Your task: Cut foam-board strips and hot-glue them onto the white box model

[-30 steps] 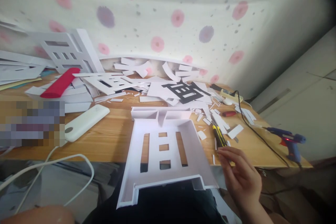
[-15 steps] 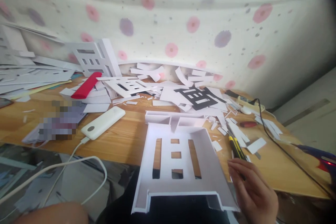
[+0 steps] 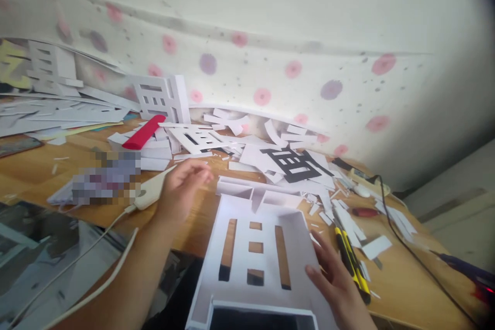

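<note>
I'm counting two hands [image 3: 183, 188] [image 3: 334, 273], one white frame [image 3: 269, 247] between them, one power bank [image 3: 150, 191], one red tube [image 3: 145, 132], one glue gun [image 3: 467, 270].

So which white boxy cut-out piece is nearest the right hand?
The front piece, with the right hand at its side wall; the piece behind the red item and the far-left piece stand upright farther back.

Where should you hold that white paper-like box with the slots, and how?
Probably by the right wall of the white box, coming from the right, thumb inside and fingers outside. That wall stands up with a graspable edge, while the slotted floor looks weaker. The right hand is at that wall.
</note>
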Demonstrator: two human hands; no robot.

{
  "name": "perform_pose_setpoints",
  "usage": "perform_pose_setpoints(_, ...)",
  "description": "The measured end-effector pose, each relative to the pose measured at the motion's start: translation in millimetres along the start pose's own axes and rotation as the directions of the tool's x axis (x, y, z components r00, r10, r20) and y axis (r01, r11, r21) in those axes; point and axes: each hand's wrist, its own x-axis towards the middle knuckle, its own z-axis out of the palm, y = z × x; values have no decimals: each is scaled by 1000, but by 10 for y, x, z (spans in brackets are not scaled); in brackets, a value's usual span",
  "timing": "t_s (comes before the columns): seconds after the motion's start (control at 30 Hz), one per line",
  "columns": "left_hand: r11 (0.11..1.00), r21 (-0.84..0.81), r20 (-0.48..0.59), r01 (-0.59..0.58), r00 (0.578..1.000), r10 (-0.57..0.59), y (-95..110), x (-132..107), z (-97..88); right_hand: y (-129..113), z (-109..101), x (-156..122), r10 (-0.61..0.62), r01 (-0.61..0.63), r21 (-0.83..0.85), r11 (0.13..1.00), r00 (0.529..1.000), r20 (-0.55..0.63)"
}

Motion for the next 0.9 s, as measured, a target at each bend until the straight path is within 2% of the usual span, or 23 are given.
perform_pose_setpoints(0.03, 997, 12, 13, 78, 997, -78, -87, 80, 114, -14, 5, 14, 23, -23, 24, 999, 999, 23)
perform_pose_setpoints(0.13, 977, 75, 75, 201, 976, -206, -351, 370, 387, -8, -38, 65, 44, -55, 89, 994, 992, 119)
perform_pose_setpoints(0.2, 950, 130, 180, 283, 936, -303, -515, 550, 475, 33, -63, 91, 18, -36, 116, 993, 988, 152)
perform_pose_setpoints(0.27, 921, 169, 286, 351, 877, -387, -661, 673, 496, 79, -53, 114, -28, 16, 127, 992, 995, 94)
perform_pose_setpoints(0.33, 906, 170, 346, 387, 837, -423, -783, 722, 478, 106, -18, 143, -62, 58, 123, 991, 998, 27)
perform_pose_setpoints(0.4, 905, 141, 356, 401, 832, -425, -884, 712, 444, 98, 21, 174, -82, 80, 117, 990, 997, 9)
perform_pose_setpoints(0.53, 910, 106, 322, 402, 852, -414, -1035, 645, 386, -17, 39, 183, -97, 97, 57, 994, 995, 5)
perform_pose_setpoints(0.63, 918, 106, 289, 382, 872, -396, -1133, 629, 388, -158, -31, 208, -80, 84, -50, 995, 994, 74)
perform_pose_setpoints(0.67, 921, 108, 276, 374, 879, -390, -1166, 630, 396, -214, -71, 254, -107, 120, -125, 985, 989, 105)
perform_pose_setpoints(0.73, 924, 117, 251, 364, 889, -382, -1231, 638, 419, -339, -163, 441, -206, 247, -325, 913, 966, 156)
perform_pose_setpoints(0.77, 924, 124, 245, 361, 891, -381, -1259, 642, 431, -402, -211, 583, -280, 324, -471, 821, 946, 164)
perform_pose_setpoints(0.9, 914, 174, 244, 366, 883, -400, -1331, 633, 457, -565, -363, 1345, -362, 392, -661, 640, 912, 191)
